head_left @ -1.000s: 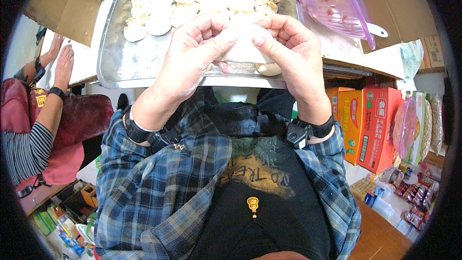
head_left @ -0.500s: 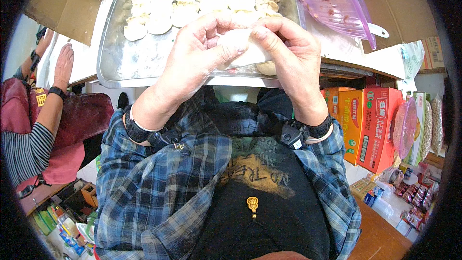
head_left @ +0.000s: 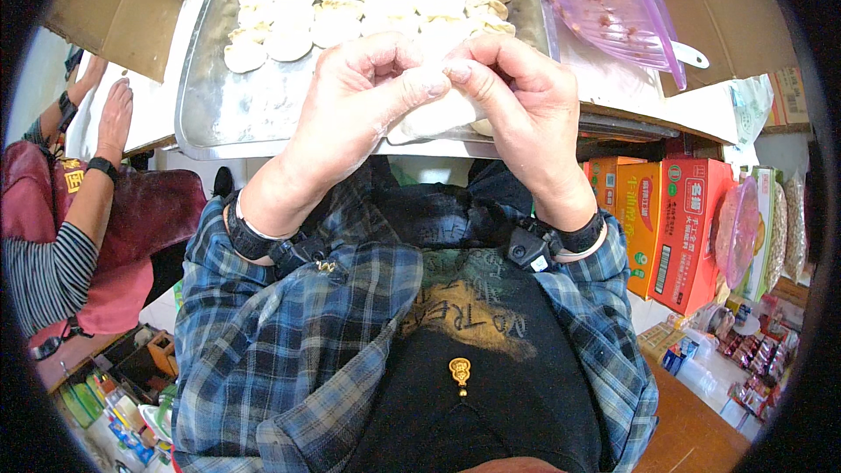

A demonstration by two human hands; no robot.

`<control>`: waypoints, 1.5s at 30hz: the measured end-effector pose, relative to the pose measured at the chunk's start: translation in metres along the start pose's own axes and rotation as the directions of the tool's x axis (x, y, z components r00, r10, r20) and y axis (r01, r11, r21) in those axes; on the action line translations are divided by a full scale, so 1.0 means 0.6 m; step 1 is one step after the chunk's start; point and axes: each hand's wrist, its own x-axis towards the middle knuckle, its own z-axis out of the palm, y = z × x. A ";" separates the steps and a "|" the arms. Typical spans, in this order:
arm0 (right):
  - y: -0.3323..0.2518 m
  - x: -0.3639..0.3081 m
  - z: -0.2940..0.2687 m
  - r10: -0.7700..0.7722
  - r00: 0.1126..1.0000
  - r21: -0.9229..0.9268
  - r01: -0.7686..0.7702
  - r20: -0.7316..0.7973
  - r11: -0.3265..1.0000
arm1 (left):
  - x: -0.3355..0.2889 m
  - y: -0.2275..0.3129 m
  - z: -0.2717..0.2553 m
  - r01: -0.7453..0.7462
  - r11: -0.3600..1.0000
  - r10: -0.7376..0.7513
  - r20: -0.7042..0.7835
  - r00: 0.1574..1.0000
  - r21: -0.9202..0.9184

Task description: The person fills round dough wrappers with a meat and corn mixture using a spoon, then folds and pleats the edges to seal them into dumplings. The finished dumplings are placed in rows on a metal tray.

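A pale dumpling (head_left: 435, 116) is held between my two hands above the near edge of a metal tray (head_left: 236, 114). My left hand (head_left: 363, 92) pinches its edge from the left, thumb and bent fingers together. From the right, my right hand (head_left: 517, 88) pinches the same edge, its thumb tip close to the left thumb. Flour dusts my fingers. Rows of folded dumplings (head_left: 368, 0) lie on the tray beyond my hands, bright and partly washed out. Any filling inside the held one is hidden.
A purple plastic basin (head_left: 604, 9) with reddish smears and a white handle (head_left: 690, 54) stands right of the tray. Orange and red boxes (head_left: 692, 228) stand lower right. At left, another person's hand (head_left: 116, 118) rests on the white table. Cardboard (head_left: 123, 9) rises behind.
My thumbs have come closer together along the dumpling's edge, and its body hangs slightly lower and to the left. The other person and the tray stay as they were.
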 end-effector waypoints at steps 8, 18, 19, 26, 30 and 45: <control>-0.005 0.010 -0.018 0.227 0.974 0.227 -0.217 -0.021 0.949 | 0.001 -0.011 -0.002 -0.070 0.980 0.060 -0.059 0.996 -0.184; -0.002 -0.007 -0.021 0.264 0.964 0.257 -0.248 -0.029 0.934 | 0.005 -0.012 0.002 -0.059 0.968 0.044 -0.066 0.997 -0.245; -0.002 -0.007 -0.019 0.259 0.965 0.263 -0.239 -0.043 0.935 | 0.005 -0.012 0.001 -0.061 0.967 0.046 -0.065 0.997 -0.249; -0.005 0.007 -0.020 0.324 0.943 0.326 -0.285 -0.071 0.901 | 0.005 -0.011 0.002 -0.037 0.964 0.019 -0.069 0.997 -0.264; 0.000 0.012 -0.004 0.213 0.976 0.282 -0.217 0.044 0.935 | 0.008 -0.011 0.000 -0.040 0.980 0.029 -0.059 0.998 -0.196; 0.005 0.013 -0.008 0.268 0.948 0.207 -0.301 0.173 0.931 | 0.004 -0.007 0.014 0.006 0.966 -0.023 -0.063 0.998 -0.260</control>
